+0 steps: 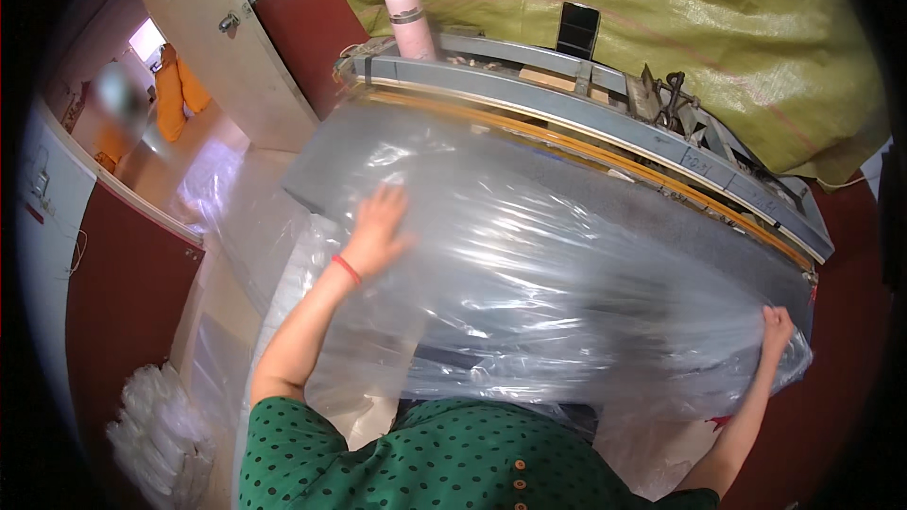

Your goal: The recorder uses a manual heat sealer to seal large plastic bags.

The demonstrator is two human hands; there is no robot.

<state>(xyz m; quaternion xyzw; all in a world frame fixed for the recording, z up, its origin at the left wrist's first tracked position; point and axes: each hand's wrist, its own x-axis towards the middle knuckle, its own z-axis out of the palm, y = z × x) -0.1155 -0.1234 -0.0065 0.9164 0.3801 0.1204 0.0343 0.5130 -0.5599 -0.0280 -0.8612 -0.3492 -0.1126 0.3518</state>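
Observation:
A wide sheet of clear plastic film [510,274] lies creased over a grey-topped workbench [331,146] and hangs past its near edge. My left hand [378,231], with a red band at the wrist, is over the film at the left part of the bench, its fingers spread and slightly blurred. At the far right, my right hand [778,323] is closed on the film's edge, which bunches around it. Whether the left palm presses on the film or hovers just above cannot be made out.
A long metal bar frame [529,90] with an orange strip runs along the bench's back. On it stand a pink bottle [413,33], a dark phone [577,30] and a metal clamp [673,99]. Bundled clear plastic [161,439] lies at lower left, near an open door [217,24].

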